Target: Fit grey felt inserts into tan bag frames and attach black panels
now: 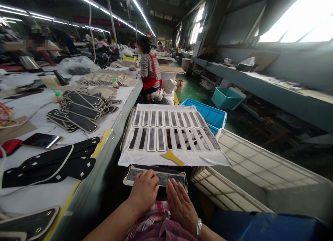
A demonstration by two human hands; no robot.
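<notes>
My left hand (pixel 144 190) is curled, fingers bent down onto a long grey strip piece (pixel 166 179) with a pale border that lies across my lap. My right hand (pixel 181 203) lies flat beside it, fingers stretched out and pressing the same piece. Just beyond stands a white stencil tray (pixel 173 159) with two rows of narrow slots, some holding grey strips. A yellow scraper (pixel 172 157) rests on its near edge.
A long work table (pixel 39 196) on the left carries black cut pieces (pixel 78 110), a phone (pixel 41 140), glue bottles and stacks of beige parts. White wire-grid trays (pixel 260 164) lie to the right. Blue bins (pixel 208 114) sit behind. A person in a red apron (pixel 150 72) works further along.
</notes>
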